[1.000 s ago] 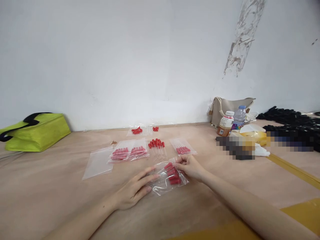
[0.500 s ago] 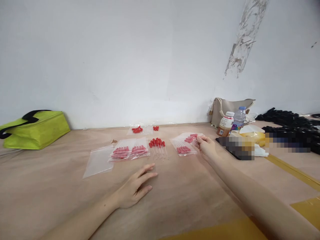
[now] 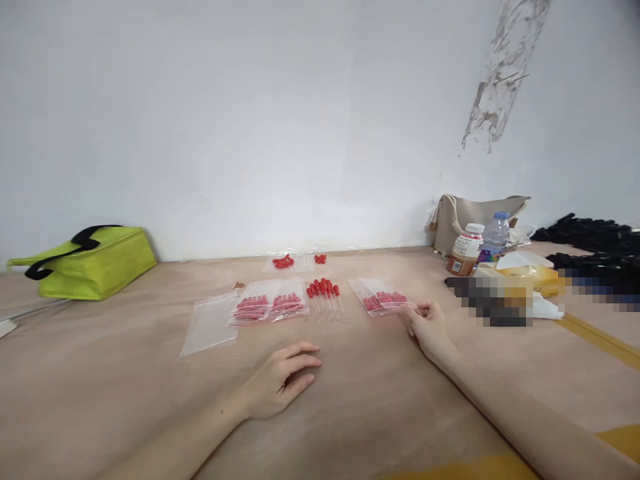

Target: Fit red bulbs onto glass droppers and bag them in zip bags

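Note:
My right hand point(image 3: 431, 328) pinches the edge of a clear zip bag point(image 3: 393, 297) holding red-topped droppers. That bag lies over another filled bag point(image 3: 369, 304), partly hiding it. My left hand point(image 3: 289, 379) is palm down on the brown table covering, fingers stretched out and holding nothing. Beyond it a small group of loose glass droppers point(image 3: 325, 300) with red rubber bulbs lies side by side. Left of these are overlapping filled zip bags point(image 3: 265, 305), and then an empty-looking zip bag point(image 3: 210, 327).
Near the wall lies a clear bag point(image 3: 300, 263) with red bulbs. A green bag point(image 3: 100, 263) with black straps stands left. At right are a brown drink bottle point(image 3: 465, 252), a clear bottle point(image 3: 496, 233), a beige bag point(image 3: 443, 223) and black items point(image 3: 590, 233).
My right hand has brought the held bag of droppers down and toward me, onto the other filled bag. My left hand stays about where it was; the view has shifted a little.

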The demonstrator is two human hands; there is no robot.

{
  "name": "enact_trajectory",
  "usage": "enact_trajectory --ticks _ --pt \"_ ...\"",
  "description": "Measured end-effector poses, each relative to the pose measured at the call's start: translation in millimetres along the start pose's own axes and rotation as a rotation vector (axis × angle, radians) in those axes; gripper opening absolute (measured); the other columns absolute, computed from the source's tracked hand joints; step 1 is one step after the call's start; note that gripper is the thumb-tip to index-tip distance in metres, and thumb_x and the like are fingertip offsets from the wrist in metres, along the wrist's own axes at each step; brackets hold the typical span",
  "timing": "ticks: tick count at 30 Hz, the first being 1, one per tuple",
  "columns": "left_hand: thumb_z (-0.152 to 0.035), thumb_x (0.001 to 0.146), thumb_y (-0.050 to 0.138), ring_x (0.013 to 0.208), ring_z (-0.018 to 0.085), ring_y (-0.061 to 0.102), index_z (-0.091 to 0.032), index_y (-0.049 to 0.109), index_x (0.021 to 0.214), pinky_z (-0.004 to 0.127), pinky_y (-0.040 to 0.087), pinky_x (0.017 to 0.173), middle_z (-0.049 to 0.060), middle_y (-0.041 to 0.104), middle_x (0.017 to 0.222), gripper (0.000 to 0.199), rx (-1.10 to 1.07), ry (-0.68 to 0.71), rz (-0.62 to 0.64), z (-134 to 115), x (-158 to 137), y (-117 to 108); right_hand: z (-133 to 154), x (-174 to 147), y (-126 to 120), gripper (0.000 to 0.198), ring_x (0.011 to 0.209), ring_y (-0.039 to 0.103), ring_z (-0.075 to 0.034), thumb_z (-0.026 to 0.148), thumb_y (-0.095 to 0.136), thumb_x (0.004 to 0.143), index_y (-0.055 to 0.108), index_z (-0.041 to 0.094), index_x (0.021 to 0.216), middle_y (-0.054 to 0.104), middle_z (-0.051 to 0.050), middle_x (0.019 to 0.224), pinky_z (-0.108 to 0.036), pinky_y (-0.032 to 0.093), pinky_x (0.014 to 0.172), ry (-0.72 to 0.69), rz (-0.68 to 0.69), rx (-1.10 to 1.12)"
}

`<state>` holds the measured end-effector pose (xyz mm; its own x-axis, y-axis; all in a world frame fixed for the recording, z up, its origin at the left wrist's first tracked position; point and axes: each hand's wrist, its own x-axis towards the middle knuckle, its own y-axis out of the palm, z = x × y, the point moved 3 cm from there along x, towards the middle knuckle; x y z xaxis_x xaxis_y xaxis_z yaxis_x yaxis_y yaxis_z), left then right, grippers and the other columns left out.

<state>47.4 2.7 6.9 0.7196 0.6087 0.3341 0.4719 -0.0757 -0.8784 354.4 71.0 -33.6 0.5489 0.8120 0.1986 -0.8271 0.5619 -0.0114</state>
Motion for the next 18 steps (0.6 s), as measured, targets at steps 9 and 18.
enact_trajectory --ticks 9,18 --pt "-0.043 0.079 0.043 0.099 0.028 0.049 -0.016 0.054 0.086 0.036 0.037 0.082 0.012 0.056 0.100 0.030 0.473 -1.020 -0.403 100 -32 -101 34 -27 43 0.011 0.057 0.050 -0.012 0.030 0.050 0.070 0.050 0.019 0.072 0.054 0.000 0.062 -0.024 0.039 0.054 -0.457 0.438 -0.333" --pt "-0.057 0.066 0.056 0.090 0.029 0.057 -0.008 0.041 0.111 0.027 0.042 0.062 0.015 0.058 0.103 0.068 0.334 -1.259 -0.324 161 -83 -115 38 -2 132 0.009 0.076 0.058 -0.022 0.013 0.053 0.064 0.060 0.014 0.070 0.063 -0.011 0.073 -0.030 0.041 0.066 -0.341 0.475 -0.685"
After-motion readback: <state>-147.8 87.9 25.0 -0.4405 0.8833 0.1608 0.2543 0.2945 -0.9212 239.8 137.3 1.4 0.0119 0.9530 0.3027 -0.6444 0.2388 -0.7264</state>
